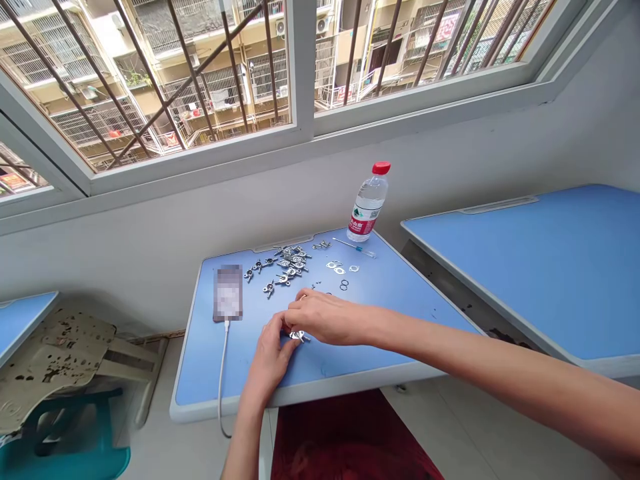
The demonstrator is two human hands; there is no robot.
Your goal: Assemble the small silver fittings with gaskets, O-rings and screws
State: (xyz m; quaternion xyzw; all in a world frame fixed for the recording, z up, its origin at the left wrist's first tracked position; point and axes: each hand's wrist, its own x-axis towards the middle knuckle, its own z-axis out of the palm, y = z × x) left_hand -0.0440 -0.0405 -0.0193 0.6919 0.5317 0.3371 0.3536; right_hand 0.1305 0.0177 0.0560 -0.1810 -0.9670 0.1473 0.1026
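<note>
Both my hands meet over the middle of a small blue desk (pixel 390 300). My left hand (pixel 270 357) pinches a small silver metal part (pixel 299 336) against the desk top. My right hand (pixel 325 317) lies curled over the same part, fingers closed on it from above. Behind the hands lies a pile of several similar metal fittings (pixel 289 261), with a few loose washers and rings (pixel 343 270) to its right. A thin blue-handled screwdriver (pixel 355 248) lies near the back edge.
A phone (pixel 228 292) with a white cable (pixel 221 380) lies on the desk's left. A red-capped water bottle (pixel 369 203) stands at the back right corner. A second blue desk (pixel 540 267) is at the right, worn chairs (pixel 65 353) at the left, barred windows behind.
</note>
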